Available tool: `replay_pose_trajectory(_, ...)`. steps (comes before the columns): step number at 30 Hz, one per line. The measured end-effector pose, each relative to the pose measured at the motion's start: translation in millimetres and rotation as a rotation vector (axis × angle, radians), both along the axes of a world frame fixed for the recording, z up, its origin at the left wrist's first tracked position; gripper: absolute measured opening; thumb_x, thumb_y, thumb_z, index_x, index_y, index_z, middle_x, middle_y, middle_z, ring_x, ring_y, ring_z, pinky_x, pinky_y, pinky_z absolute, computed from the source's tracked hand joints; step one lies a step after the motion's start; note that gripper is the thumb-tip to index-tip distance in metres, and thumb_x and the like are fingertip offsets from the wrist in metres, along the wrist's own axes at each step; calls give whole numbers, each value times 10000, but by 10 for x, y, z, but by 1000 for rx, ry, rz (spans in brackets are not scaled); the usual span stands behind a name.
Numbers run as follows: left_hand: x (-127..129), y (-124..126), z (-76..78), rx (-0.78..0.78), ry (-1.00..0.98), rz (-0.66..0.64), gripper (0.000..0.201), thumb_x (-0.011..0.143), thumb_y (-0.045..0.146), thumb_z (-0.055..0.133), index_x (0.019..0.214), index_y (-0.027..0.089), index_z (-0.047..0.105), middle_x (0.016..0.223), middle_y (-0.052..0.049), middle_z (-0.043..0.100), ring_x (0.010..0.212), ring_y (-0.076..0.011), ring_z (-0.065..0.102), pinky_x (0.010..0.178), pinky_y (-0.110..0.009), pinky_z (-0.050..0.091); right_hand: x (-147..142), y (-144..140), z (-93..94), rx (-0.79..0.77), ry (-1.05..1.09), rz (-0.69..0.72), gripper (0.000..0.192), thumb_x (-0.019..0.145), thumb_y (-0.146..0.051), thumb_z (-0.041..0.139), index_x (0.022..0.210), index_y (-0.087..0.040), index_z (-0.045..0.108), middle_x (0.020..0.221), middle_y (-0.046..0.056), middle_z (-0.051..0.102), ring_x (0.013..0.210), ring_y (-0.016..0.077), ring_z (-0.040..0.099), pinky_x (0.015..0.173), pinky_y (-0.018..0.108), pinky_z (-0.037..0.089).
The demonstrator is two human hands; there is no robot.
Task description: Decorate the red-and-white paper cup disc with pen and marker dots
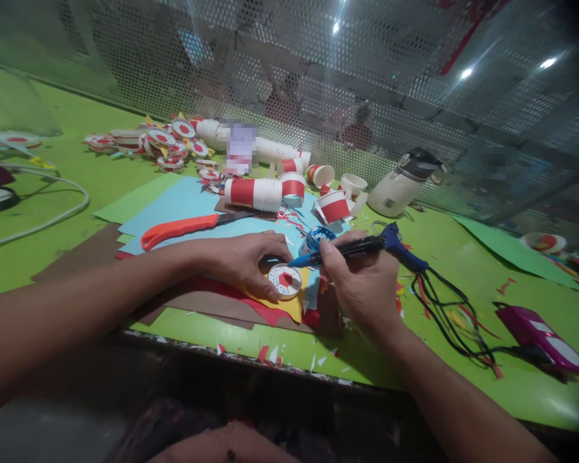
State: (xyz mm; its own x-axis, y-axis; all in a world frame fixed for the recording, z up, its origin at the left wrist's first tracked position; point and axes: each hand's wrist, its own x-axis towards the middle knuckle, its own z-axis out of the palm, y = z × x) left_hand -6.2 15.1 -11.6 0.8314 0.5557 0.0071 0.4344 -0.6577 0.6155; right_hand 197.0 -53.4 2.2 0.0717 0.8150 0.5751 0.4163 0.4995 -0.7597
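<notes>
**Two hands at a little paper disc**

Head camera: The left hand (244, 260) comes in from 9 o'clock, with the arm stretched flat and low over the green tabletop (67, 186). The palm faces down. Its fingers are curled together and pinch the edge of a small round paper disc (285, 280). The disc is white with a red middle. It lies on a yellow paper (280, 307), which sits on red and brown sheets near the front edge of the tabletop.

The right hand (361, 283) comes up from 5 o'clock. The wrist is bent and the fingers are wrapped tight around a black and blue tool (361, 247), held like a pen. The tool's blue tip points to 9 o'clock and sits just above the disc, at its 12 o'clock side. I cannot tell if the tip touches the disc. Black wires (444, 302) hang from the back of the tool and run off to 4 o'clock.

At 12 o'clock from the hands lie red and white paper cups (253, 193) on their sides. Orange scissors (183, 228) lie at 10 o'clock on a light blue paper (174, 202). A pile of finished discs (164, 145) sits far off at 11 o'clock. A white bottle (403, 183) lies at 1 o'clock. A purple thing (540, 331) lies at 3 o'clock.
</notes>
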Motion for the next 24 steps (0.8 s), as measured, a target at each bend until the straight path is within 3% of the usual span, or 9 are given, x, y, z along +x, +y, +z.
replay_pose_trajectory(9,-11,13,-17,8,-10,-23,498,751,509,772,1116,191,652,1067,-53,565,982,-225,544,863,-314,459,33,20,-68,-44,-145,83,171,858,-277,664,714,-183,672,560,-38,621,496,108,568,508,230,474)
replay_pose_trajectory(24,-5,13,-13,6,-23,-34,463,756,481,780,1100,194,662,1079,-58,559,1013,-232,530,901,-327,442,23,32,-105,-64,-117,141,184,873,-270,688,707,-194,664,579,-41,632,505,107,577,505,223,481)
